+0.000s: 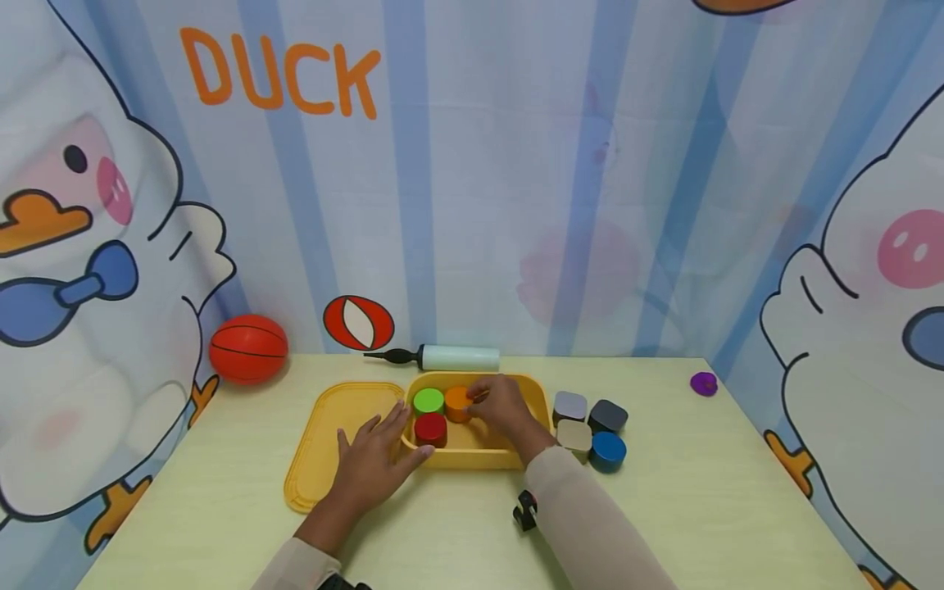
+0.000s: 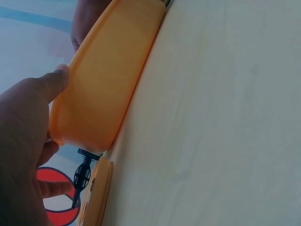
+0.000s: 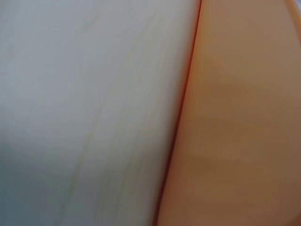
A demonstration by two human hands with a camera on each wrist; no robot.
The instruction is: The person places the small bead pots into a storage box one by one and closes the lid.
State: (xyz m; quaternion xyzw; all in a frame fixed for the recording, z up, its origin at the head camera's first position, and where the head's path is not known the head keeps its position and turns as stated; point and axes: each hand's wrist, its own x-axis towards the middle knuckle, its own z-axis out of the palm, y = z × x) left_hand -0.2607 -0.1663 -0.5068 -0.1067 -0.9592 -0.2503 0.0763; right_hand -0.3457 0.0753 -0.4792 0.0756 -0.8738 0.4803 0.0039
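A yellow plastic bin (image 1: 472,459) stands on the table; its outer wall fills much of both wrist views. In its left part sit a green short cylinder (image 1: 428,401), a red short cylinder (image 1: 431,429) and an orange short cylinder (image 1: 456,405). My right hand (image 1: 505,407) reaches over the bin and pinches the orange cylinder at its right side. Spread fingers of my left hand (image 1: 376,463) touch the bin's left end, the thumb on its near rim. The right wrist view shows no fingers.
Left of the bin lies its yellow lid (image 1: 313,459). To the right are grey (image 1: 570,406), dark (image 1: 608,416), beige (image 1: 574,438) and blue (image 1: 608,452) pieces. A hand pump (image 1: 460,358), red ball (image 1: 248,349) and purple object (image 1: 704,383) are farther back.
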